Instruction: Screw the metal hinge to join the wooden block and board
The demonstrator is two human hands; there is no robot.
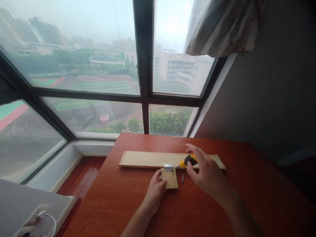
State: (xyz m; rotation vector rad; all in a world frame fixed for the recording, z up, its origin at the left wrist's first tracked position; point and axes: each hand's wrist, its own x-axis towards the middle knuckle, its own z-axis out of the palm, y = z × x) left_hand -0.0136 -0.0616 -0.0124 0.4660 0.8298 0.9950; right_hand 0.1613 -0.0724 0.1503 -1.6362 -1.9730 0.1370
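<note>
My left hand (pixel 157 185) grips a small wooden board (pixel 171 180) by its left edge, thumb on top. A silver metal hinge (pixel 168 167) joins the small board's far edge to a long pale wooden plank (pixel 144 158) lying across the table. In my right hand (pixel 203 166) is a yellow and black screwdriver (pixel 189 160), held tilted, its tip at the hinge's lower right part. Whether a screw sits under the tip is too small to tell. A thin dark metal piece (pixel 183 178), perhaps a screwdriver bit, lies just right of the small board.
The reddish-brown table (pixel 106 204) stands against large windows with a dark frame (pixel 145 95). A curtain (pixel 224 29) hangs at the upper right beside a grey wall. At the lower left, a white plug (pixel 40 215) with a cable sits in a wall socket.
</note>
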